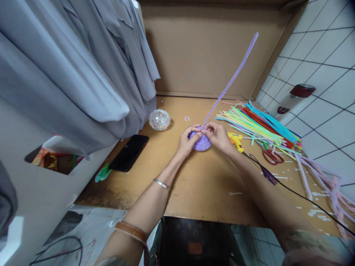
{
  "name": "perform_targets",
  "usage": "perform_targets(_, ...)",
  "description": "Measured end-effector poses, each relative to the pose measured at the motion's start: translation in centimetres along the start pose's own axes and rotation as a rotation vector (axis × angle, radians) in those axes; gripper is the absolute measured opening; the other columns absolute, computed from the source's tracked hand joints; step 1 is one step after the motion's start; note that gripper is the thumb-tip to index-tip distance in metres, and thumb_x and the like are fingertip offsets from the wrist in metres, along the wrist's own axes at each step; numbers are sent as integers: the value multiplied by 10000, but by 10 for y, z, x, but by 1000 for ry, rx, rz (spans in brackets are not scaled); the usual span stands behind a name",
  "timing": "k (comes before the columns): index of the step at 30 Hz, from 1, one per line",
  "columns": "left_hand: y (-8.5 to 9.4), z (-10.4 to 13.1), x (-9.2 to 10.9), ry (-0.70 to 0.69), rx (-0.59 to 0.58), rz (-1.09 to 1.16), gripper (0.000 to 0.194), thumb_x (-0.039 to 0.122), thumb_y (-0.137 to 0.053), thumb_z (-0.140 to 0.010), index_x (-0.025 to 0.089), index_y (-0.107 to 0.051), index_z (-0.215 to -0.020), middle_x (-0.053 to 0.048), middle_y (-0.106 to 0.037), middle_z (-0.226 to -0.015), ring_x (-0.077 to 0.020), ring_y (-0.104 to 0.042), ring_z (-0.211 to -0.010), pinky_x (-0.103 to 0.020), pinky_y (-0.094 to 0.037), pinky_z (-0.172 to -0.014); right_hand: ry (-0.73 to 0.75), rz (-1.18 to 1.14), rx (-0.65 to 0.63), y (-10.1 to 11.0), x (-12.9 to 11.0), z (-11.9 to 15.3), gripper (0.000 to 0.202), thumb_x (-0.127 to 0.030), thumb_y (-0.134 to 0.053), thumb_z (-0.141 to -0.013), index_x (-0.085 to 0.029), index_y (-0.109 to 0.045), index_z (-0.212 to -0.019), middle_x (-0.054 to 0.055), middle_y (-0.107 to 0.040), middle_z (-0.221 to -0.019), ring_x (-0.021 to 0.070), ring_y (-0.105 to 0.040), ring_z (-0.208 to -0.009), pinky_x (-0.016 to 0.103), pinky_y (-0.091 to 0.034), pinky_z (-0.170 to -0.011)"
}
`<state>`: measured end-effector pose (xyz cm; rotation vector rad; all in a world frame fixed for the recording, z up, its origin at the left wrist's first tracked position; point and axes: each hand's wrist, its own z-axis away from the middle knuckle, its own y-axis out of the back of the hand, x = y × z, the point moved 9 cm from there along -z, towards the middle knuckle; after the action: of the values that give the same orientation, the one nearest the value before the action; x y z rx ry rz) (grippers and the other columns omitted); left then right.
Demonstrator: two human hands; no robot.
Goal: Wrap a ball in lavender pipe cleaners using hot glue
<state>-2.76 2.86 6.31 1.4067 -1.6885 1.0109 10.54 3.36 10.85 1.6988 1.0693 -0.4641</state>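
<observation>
Between my two hands is a coiled purple pipe cleaner disc (202,143), wound in a round spiral. My left hand (189,139) pinches its upper left edge with thumb and finger. At the upper right edge, my right hand (217,135) grips the coil where a long purple pipe cleaner (230,83) rises from it toward the upper right. The fingertips of both hands nearly meet over the coil. A yellow glue gun (236,141) lies just right of my right hand, partly covered by my forearm.
A pile of coloured pipe cleaners (260,123) lies at the right, beside red-handled scissors (273,157). A black cable (294,192) crosses the right side. To the left are a clear faceted ball (159,120) and a black phone (129,153). Grey cloth (111,66) hangs at upper left.
</observation>
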Motion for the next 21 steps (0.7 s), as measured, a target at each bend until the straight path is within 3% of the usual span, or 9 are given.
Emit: perform_targets(21, 1, 0, -3, 11, 3, -17, 215, 287, -766, -703, 193, -666, -868, -117, -698, -1249, -273, -632, -1229, -428, -438, -1099, -14, -37, -1, 0, 1, -1, 161, -365, -604, -722, -207, -571, -711, -15, -574, -609, 123, -458, -566, 264, -351, -574)
